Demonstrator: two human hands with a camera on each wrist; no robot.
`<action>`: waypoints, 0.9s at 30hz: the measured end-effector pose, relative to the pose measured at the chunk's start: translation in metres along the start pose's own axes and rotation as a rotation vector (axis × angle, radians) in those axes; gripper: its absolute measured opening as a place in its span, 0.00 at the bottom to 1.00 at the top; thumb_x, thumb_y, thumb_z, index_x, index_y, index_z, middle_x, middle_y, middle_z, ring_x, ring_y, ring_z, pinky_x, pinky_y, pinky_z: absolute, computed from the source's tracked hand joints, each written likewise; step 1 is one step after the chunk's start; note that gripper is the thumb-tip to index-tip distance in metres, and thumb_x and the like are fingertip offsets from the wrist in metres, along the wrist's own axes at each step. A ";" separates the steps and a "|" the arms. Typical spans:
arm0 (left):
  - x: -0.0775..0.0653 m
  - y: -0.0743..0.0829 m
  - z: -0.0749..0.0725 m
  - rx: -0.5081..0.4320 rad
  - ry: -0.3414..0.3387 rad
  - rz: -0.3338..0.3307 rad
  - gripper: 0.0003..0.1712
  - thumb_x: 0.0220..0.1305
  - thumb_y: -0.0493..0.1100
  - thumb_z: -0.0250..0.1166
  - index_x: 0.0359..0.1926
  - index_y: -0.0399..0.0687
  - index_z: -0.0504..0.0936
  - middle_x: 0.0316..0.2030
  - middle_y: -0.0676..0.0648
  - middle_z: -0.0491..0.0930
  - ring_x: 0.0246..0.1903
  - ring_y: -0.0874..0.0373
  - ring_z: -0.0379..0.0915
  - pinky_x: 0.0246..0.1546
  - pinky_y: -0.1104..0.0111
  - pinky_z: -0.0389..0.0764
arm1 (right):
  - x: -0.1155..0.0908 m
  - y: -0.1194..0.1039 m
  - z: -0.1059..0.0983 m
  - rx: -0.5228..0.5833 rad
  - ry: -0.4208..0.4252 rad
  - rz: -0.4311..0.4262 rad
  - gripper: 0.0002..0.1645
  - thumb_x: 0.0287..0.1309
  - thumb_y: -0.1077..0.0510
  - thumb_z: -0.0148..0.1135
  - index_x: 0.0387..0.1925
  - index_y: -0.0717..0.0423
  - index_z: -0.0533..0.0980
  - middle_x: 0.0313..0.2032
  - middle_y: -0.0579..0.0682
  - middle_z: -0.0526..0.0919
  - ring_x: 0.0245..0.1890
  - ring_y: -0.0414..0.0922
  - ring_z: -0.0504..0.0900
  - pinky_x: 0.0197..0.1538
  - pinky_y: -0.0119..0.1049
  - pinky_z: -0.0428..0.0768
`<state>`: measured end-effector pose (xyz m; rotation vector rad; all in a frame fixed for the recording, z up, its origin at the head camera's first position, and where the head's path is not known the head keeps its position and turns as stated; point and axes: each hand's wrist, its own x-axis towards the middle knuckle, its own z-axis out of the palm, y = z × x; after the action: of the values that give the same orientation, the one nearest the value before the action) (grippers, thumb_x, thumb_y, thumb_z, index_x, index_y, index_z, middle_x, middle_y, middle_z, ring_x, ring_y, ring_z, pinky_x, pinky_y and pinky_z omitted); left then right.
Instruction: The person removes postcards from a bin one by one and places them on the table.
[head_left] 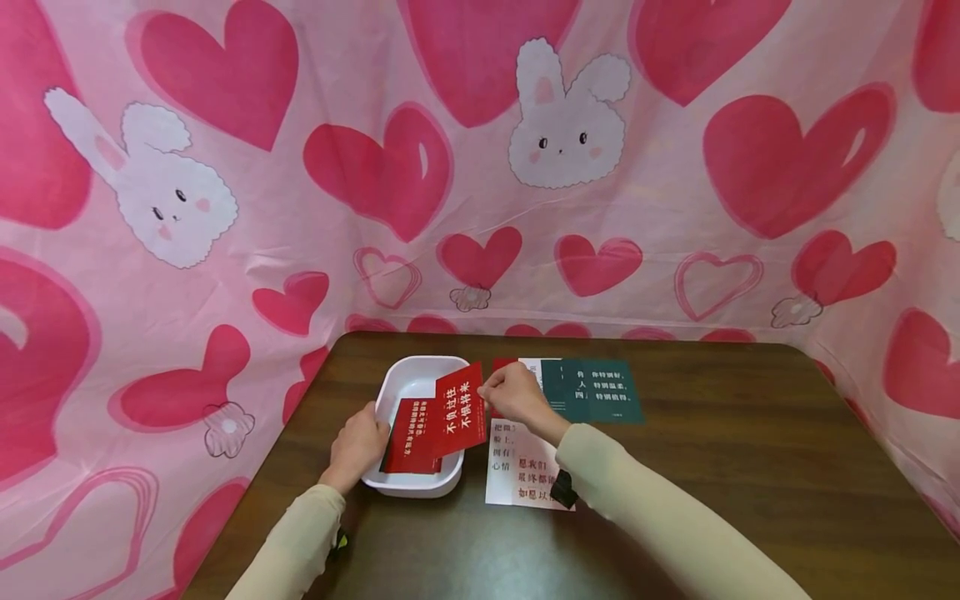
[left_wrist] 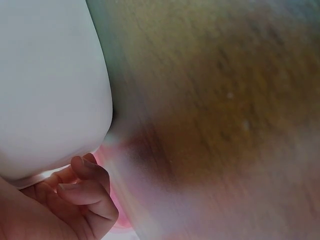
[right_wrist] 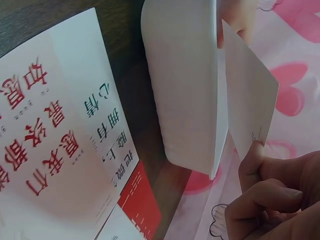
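Note:
My right hand (head_left: 516,393) pinches a red card (head_left: 459,408) by its right edge, between thumb and fingertips. The card is tilted over a white plastic basin (head_left: 422,485), and white lettering shows on it. From the right wrist view, the card's pale back (right_wrist: 252,95) stands up beside the basin rim. Another red card (head_left: 411,437) lies inside the basin, partly covered by the held one; a dark edge shows under it. At the basin's left side, my left hand (head_left: 357,446) grips the rim, its fingers curled against the wall in the left wrist view.
Right of the basin, overlapping white cards with print (head_left: 525,467) lie on the brown wooden table (head_left: 720,450). Behind them are dark green cards (head_left: 603,390) and a partly hidden red one. A pink curtain (head_left: 480,200) with hearts and rabbits surrounds the table's back and sides.

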<state>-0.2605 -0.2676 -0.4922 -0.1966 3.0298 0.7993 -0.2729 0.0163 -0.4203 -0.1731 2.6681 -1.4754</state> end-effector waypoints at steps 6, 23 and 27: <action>0.000 0.000 0.000 0.001 -0.001 0.001 0.25 0.73 0.40 0.60 0.64 0.28 0.72 0.49 0.31 0.81 0.42 0.38 0.81 0.47 0.40 0.82 | -0.003 0.008 -0.006 -0.009 0.021 0.018 0.09 0.68 0.59 0.70 0.34 0.60 0.89 0.33 0.51 0.88 0.35 0.47 0.80 0.31 0.37 0.78; 0.000 0.000 0.001 -0.027 -0.034 -0.034 0.29 0.73 0.41 0.63 0.68 0.28 0.68 0.54 0.30 0.79 0.47 0.39 0.80 0.50 0.40 0.83 | -0.015 0.029 -0.025 0.051 0.054 0.046 0.09 0.70 0.60 0.67 0.38 0.63 0.88 0.29 0.51 0.87 0.35 0.48 0.78 0.34 0.39 0.74; 0.000 0.000 0.001 -0.029 -0.039 -0.035 0.29 0.73 0.41 0.63 0.67 0.28 0.68 0.53 0.31 0.80 0.47 0.40 0.80 0.49 0.41 0.83 | -0.015 0.035 -0.027 0.051 0.066 0.058 0.10 0.70 0.60 0.66 0.38 0.63 0.88 0.29 0.52 0.88 0.36 0.48 0.78 0.38 0.40 0.74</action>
<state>-0.2606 -0.2668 -0.4935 -0.2308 2.9717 0.8342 -0.2635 0.0592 -0.4358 -0.0432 2.6583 -1.5565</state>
